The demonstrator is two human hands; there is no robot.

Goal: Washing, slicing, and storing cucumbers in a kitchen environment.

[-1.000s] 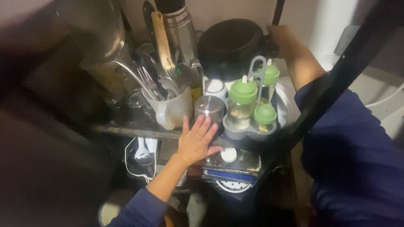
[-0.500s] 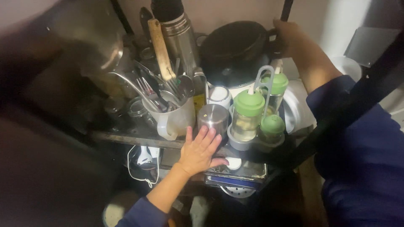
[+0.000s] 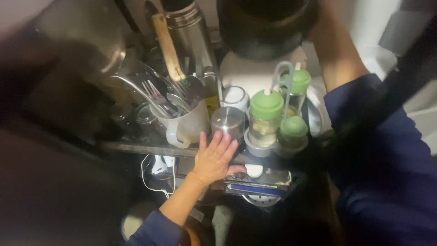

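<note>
We brace open left hand (image 3: 215, 158) flat on shelf edge (image 3: 136, 148); right hand, hidden, lifts black pot (image 3: 266, 23); grip unclear.

Three green-capped bottles (image 3: 266, 119) are counted at centre right of the frame. One steel canister (image 3: 227, 122) and one white mug (image 3: 185, 127) of utensils are seen at centre. One steel flask (image 3: 189, 27) is located at top centre, one black pot (image 3: 266, 23) at top right. Two hands are visible, the left hand (image 3: 215, 157) and the right hand (image 3: 328, 18).
</note>
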